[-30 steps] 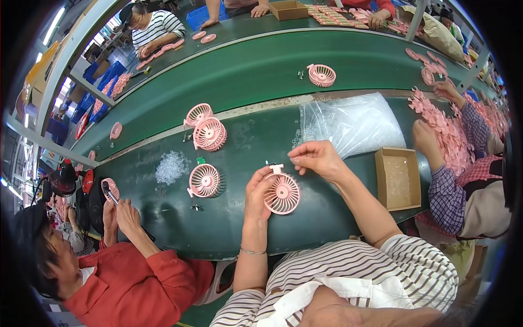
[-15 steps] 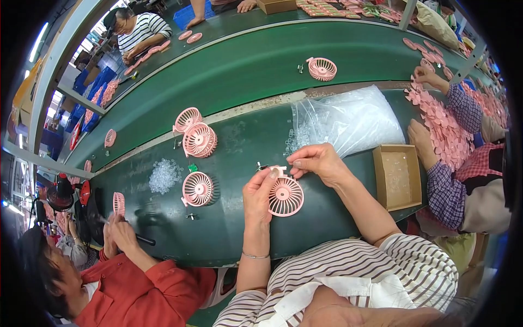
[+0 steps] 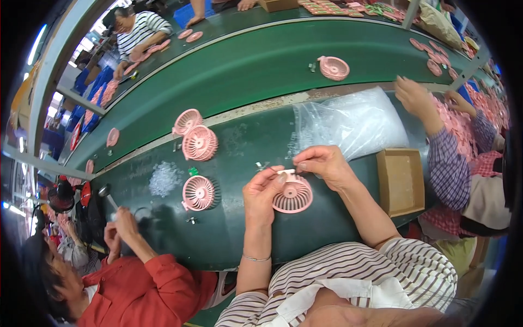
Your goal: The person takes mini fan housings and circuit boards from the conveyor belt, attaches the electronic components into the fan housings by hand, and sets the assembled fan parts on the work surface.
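My left hand (image 3: 262, 192) is closed on a round pink slatted fan housing (image 3: 294, 197), gripping it near the small whitish neck at its top. The housing hangs tilted just above the green work surface. My right hand (image 3: 325, 168) pinches close to that neck. Whatever sits between its fingertips is too small to make out. Just beyond my left fingertips lies a small metal-and-white part (image 3: 260, 165), partly hidden. To the left, another pink fan housing (image 3: 198, 193) rests with a small green circuit board (image 3: 193, 171) at its top and a small metal part (image 3: 193, 220) below.
A clear plastic bag (image 3: 359, 122) of small transparent pieces lies ahead, beside a cardboard box (image 3: 402, 180). Left stand a heap of clear pieces (image 3: 165, 179) and stacked pink housings (image 3: 199, 143). A green conveyor belt (image 3: 250, 71) runs behind. Co-workers sit left, right and across.
The housing in my left hand has shifted slightly right and tilted. The right co-worker's hand has lifted toward the belt. At left, a co-worker's hand has moved, and a rod-like tool shows there.
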The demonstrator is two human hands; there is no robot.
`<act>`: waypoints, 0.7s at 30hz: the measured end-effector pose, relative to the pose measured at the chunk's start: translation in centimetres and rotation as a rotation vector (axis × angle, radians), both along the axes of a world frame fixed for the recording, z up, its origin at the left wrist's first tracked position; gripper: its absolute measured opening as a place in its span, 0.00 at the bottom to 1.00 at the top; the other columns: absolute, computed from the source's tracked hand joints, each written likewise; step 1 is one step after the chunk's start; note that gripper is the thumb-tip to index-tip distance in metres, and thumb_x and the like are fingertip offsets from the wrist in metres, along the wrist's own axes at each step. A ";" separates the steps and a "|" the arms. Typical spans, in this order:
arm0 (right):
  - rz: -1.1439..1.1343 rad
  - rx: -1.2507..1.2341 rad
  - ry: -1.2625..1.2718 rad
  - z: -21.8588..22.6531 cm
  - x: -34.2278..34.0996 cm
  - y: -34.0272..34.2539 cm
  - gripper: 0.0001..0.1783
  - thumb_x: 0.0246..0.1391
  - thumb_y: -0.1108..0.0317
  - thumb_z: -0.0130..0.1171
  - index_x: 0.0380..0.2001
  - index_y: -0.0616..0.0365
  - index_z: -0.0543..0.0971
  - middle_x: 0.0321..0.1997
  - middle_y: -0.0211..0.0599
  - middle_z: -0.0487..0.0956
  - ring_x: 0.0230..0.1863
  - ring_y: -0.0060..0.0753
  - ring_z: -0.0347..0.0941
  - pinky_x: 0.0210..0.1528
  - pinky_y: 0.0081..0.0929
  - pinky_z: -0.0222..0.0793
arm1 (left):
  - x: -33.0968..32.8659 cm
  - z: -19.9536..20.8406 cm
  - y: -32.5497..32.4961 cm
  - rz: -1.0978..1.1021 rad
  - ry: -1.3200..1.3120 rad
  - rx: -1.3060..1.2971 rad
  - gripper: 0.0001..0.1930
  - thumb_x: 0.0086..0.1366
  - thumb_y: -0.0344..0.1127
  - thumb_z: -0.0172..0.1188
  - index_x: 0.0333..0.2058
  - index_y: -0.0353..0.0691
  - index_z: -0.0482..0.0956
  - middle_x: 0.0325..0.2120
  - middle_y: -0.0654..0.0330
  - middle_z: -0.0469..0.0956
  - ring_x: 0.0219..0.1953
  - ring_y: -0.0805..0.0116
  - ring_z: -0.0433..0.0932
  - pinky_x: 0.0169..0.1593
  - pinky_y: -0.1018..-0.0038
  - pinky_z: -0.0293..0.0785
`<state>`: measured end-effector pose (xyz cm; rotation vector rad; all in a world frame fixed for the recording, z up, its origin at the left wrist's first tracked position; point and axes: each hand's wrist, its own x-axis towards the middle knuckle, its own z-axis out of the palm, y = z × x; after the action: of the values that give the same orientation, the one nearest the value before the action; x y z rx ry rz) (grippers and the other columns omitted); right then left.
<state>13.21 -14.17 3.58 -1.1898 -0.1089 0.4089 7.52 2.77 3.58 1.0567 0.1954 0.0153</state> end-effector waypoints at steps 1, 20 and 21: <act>-0.021 -0.033 -0.035 -0.1 -0.1 0.2 0.10 0.44 0.78 0.61 0.33 0.68 0.79 0.30 0.41 0.79 0.31 0.26 0.76 0.35 0.20 0.73 | 0.0 -0.3 0.0 -0.005 0.025 -0.008 0.10 0.55 0.23 0.60 0.37 0.31 0.77 0.30 0.58 0.78 0.31 0.74 0.76 0.37 0.80 0.73; -0.035 0.093 0.004 -1.2 -0.4 1.2 0.15 0.45 0.80 0.60 0.39 0.68 0.75 0.35 0.43 0.79 0.37 0.27 0.76 0.41 0.20 0.73 | -0.2 -1.7 -1.2 0.206 -0.192 0.081 0.05 0.55 0.20 0.58 0.32 0.31 0.74 0.31 0.59 0.76 0.32 0.76 0.75 0.37 0.81 0.73; -0.028 0.113 -0.001 -1.1 -0.5 1.3 0.14 0.45 0.80 0.60 0.39 0.68 0.75 0.35 0.43 0.79 0.37 0.27 0.76 0.42 0.20 0.73 | -0.2 -1.8 -1.2 0.208 -0.191 0.081 0.05 0.55 0.20 0.58 0.32 0.31 0.74 0.31 0.59 0.76 0.32 0.76 0.75 0.37 0.81 0.73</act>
<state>12.75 -12.87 2.46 -1.0793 -0.1146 0.3724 7.33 1.59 1.83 1.1045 0.1316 0.3123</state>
